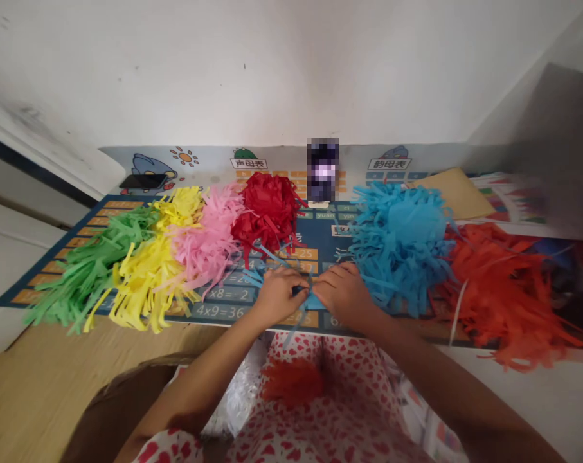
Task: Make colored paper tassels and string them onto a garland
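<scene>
At the table's front edge, my left hand (282, 296) and my right hand (344, 294) nearly meet. Both have their fingers closed on a blue paper strip (314, 299). Fringed blue ends stick out to the left of my left hand, and thin strips hang over the edge. A large blue fringed paper pile (400, 241) is just right of my right hand. Behind my left hand sits a red paper pile (270, 212), with a pink pile (211, 235) left of it.
Yellow (149, 283) and green paper piles (98, 263) are at the left, orange-red paper (508, 296) at the right. A dark phone (147, 181) lies at the back left; a pixelated device (322, 170) stands at the wall. More orange paper (294, 381) rests on my lap.
</scene>
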`<control>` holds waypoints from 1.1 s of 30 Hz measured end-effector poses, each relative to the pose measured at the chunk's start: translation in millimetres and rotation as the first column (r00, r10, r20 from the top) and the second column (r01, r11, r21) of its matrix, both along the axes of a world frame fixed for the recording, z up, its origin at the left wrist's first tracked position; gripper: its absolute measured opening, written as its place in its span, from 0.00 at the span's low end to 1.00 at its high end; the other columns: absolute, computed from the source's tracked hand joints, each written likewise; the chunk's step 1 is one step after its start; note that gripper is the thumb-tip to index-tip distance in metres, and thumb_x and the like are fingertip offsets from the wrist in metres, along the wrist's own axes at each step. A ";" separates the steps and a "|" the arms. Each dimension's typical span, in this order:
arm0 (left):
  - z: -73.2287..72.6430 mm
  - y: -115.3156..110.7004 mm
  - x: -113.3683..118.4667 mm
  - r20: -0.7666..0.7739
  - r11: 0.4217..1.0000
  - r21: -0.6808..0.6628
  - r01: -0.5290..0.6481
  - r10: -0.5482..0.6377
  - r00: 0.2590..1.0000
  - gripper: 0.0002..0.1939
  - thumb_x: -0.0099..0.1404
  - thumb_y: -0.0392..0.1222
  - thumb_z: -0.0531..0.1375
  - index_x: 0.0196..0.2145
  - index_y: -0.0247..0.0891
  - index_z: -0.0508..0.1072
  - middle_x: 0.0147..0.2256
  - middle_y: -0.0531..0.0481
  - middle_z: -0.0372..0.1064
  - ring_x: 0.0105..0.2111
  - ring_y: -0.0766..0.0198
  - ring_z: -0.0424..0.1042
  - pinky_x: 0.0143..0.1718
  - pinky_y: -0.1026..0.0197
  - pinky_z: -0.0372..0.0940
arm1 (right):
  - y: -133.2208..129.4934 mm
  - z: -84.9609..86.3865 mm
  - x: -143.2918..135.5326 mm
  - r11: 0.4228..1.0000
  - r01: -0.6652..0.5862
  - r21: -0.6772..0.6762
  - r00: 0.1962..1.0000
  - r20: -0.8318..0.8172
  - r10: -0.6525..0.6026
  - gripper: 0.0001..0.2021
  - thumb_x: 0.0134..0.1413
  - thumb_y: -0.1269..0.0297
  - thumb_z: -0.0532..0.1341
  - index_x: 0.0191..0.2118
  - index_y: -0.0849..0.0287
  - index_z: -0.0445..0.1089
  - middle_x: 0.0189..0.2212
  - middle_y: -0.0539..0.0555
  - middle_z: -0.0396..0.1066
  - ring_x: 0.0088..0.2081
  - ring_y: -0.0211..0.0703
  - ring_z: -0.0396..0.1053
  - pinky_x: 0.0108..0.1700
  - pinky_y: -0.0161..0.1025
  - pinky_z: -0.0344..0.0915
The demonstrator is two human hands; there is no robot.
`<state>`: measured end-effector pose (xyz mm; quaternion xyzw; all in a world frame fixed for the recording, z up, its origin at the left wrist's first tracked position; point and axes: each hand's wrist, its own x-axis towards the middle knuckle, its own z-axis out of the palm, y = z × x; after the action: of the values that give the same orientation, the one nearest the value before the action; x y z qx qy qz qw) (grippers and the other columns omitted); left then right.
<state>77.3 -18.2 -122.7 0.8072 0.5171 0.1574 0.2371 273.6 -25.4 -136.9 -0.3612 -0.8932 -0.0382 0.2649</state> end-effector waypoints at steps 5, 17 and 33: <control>2.5 -1.5 1.5 -0.024 1.000 -0.001 -0.005 0.005 1.000 0.07 0.63 0.38 0.61 0.33 0.43 0.80 0.38 0.51 0.79 0.43 0.56 0.73 0.47 0.53 0.59 | -22.1 0.9 4.2 1.000 -0.005 -0.024 1.000 -0.022 0.005 0.10 0.64 0.69 0.56 0.30 0.57 0.69 0.33 0.51 0.74 0.35 0.41 0.62 0.43 0.44 0.50; 2.7 5.3 27.0 -0.144 0.998 0.065 0.005 0.005 0.990 0.04 0.56 0.42 0.68 0.31 0.42 0.78 0.32 0.49 0.77 0.40 0.51 0.74 0.47 0.50 0.60 | -62.8 -18.1 1.7 0.992 0.051 -0.118 0.998 0.032 -0.047 0.05 0.57 0.72 0.58 0.38 0.60 0.71 0.33 0.53 0.78 0.29 0.45 0.71 0.33 0.41 0.58; 94.8 31.8 -46.7 0.786 0.856 -0.061 -0.513 0.358 0.504 0.10 0.49 0.45 0.65 0.26 0.39 0.69 0.23 0.56 0.69 0.24 0.67 0.66 0.27 0.65 0.62 | -14.1 46.5 102.6 0.864 0.472 -0.175 0.879 0.173 -0.445 0.09 0.61 0.69 0.55 0.38 0.59 0.73 0.35 0.58 0.78 0.35 0.46 0.74 0.38 0.38 0.65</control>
<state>30.5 13.6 -27.9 0.5195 0.5338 0.5887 0.3140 376.2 -39.5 -90.4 -0.5864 -0.7954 -0.0279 0.1508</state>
